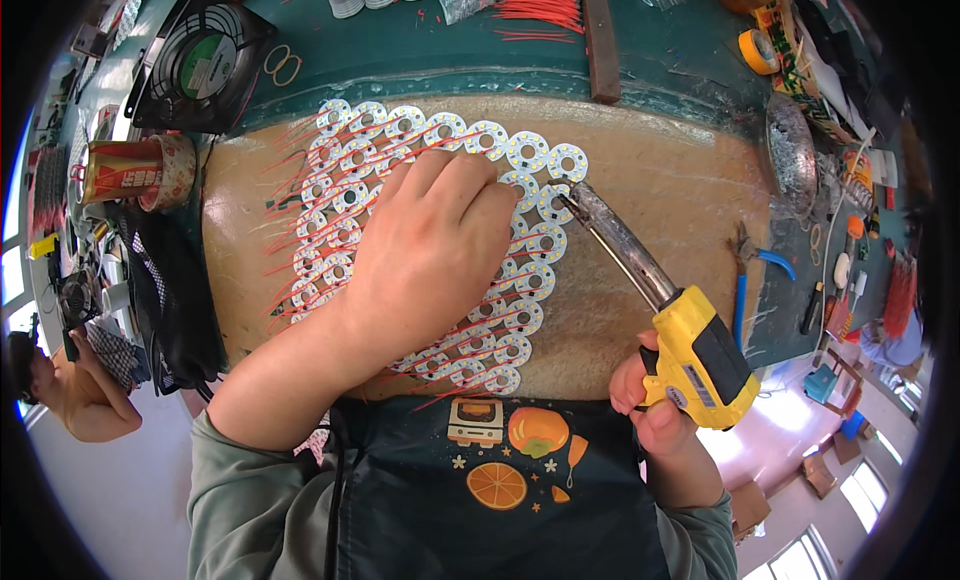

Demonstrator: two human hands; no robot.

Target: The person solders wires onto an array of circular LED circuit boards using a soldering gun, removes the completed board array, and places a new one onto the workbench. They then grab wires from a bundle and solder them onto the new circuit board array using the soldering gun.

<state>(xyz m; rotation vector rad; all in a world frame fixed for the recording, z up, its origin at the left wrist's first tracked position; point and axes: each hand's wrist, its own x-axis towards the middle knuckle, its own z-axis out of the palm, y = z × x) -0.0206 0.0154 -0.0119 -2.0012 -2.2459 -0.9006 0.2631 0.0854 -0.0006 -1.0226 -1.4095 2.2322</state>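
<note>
Many small white round circuit boards (545, 160) with red wires lie in overlapping rows on a brown work board (660, 170). My left hand (430, 240) rests palm down on top of them, fingers pointing to the upper rows, holding nothing that I can see. My right hand (650, 405) grips the yellow and black handle of a soldering iron (700, 355). Its dark metal barrel reaches up and left, and the tip (556, 188) touches a board at the right edge of the rows.
A black fan (200, 60) and a red can (125, 170) sit at the left. A bundle of red wires (540, 2) lies at the top. Blue-handled pliers (745, 280), yellow tape (757, 50) and small tools lie at the right. Another person (75, 390) is at far left.
</note>
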